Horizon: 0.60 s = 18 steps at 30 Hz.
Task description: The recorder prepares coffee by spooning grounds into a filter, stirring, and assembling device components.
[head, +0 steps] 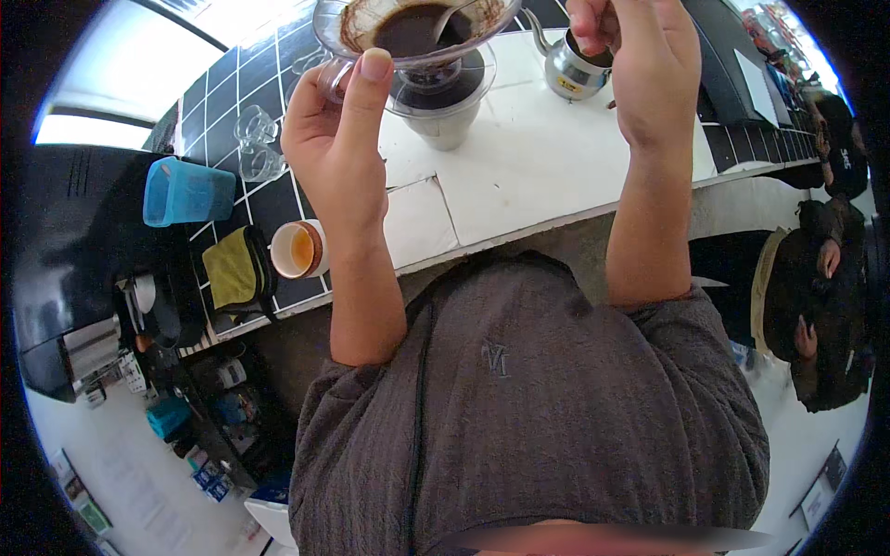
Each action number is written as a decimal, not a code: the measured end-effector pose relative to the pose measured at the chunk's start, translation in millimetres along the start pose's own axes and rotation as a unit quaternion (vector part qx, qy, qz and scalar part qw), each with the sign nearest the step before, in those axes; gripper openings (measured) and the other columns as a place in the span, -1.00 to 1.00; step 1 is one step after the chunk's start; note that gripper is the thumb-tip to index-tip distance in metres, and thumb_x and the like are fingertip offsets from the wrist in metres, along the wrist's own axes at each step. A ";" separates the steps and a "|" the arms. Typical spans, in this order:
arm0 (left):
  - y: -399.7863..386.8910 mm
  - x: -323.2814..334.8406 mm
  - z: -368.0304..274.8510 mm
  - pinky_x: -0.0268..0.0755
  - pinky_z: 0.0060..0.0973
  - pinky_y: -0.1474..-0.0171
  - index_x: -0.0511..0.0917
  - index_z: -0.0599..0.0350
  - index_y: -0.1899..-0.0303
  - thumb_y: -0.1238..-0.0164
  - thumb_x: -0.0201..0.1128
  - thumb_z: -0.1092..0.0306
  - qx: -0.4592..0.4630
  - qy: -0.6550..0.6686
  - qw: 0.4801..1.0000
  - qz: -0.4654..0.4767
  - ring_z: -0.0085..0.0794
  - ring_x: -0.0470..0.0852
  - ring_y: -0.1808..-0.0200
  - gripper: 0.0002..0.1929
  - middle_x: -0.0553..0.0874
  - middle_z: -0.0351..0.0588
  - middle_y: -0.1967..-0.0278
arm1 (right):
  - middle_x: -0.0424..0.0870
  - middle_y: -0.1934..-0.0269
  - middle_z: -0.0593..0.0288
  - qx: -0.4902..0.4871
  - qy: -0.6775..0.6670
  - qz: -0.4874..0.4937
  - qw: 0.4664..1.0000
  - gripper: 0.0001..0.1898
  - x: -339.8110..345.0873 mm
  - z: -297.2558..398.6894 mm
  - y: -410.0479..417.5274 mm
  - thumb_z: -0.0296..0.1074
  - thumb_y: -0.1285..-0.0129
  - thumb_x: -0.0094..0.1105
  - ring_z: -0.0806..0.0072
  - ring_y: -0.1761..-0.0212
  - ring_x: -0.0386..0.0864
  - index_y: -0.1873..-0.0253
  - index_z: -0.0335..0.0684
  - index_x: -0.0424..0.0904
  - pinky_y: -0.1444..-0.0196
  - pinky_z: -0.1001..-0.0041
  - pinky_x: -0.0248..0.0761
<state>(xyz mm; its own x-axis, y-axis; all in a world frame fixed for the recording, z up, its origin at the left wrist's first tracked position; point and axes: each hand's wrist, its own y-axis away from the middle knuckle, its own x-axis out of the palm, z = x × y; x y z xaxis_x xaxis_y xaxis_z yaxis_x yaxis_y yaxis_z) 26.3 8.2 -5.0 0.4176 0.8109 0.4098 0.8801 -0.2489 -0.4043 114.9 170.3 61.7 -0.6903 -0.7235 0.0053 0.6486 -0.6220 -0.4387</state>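
Note:
My left hand point(348, 125) grips the handle of a clear coffee dripper point(327, 28), with the thumb on its rim. Dark wet coffee point(414, 29) fills the dripper's middle, grounds cling to its wall, and a metal spoon point(445, 24) stands in it. Under the dripper is a clear-rimmed vessel point(445, 128) with dark content; whether the two touch, I cannot tell. My right hand point(643, 62) is raised with curled fingers in front of a steel gooseneck kettle point(567, 73). The kettle's top is partly hidden, and what that hand holds, if anything, is unclear.
On the black tiled counter point(268, 215) at left are glass cups point(259, 162), a blue plastic container point(189, 191), a folded olive cloth point(229, 267) and a cup of amber liquid point(299, 249). A white board point(521, 174) lies before me. Another person point(827, 299) is at right.

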 end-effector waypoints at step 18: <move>0.3 3.1 6.4 0.32 -0.73 0.20 0.57 0.21 0.30 -0.27 0.37 0.35 0.013 0.009 1.000 -0.013 -0.69 0.51 0.34 -0.83 0.63 -0.25 0.38 | 0.46 0.52 0.35 0.053 0.046 0.090 0.994 -0.61 0.9 -16.0 0.2 -0.10 -0.40 0.09 0.72 0.52 0.35 0.05 -0.40 0.40 0.48 0.69 0.22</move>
<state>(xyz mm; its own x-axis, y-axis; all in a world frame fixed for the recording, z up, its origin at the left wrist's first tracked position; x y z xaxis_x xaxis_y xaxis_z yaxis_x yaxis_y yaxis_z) 26.4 14.0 -9.1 0.3980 0.8078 0.4347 0.8848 -0.2129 -0.4144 109.3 174.3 47.2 -0.5838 -0.7983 -0.1480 0.7905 -0.5173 -0.3280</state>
